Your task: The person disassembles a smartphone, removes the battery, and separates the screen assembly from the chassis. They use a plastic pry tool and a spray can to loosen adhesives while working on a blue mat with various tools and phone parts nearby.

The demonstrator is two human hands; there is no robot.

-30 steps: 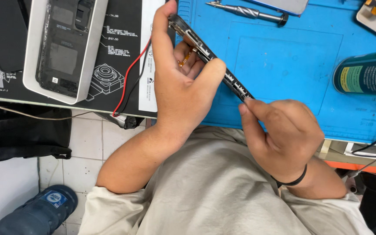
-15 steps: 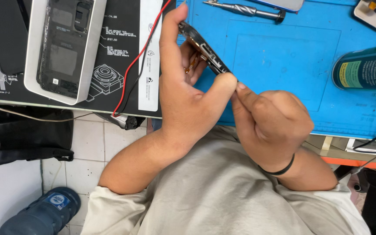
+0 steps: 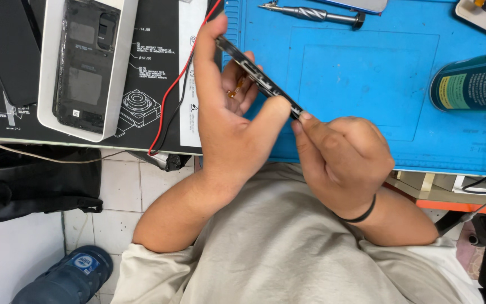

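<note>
Both hands pinch phone [image 3: 260,79] edge-on — left hand [image 3: 229,121], right hand [image 3: 341,160]; screwdriver [image 3: 313,12], can [image 3: 473,81], red wire [image 3: 178,84] around.

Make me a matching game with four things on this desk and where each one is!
Things:
1. phone frame
2. screwdriver
3. green can
4. red wire

Places:
A. lying on its side at the right edge of the blue mat
B. held edge-on between the left hand and right hand
C. running across the black mat, left of the hands
D. lying at the top of the blue mat

Pairs: 1-B, 2-D, 3-A, 4-C
</note>
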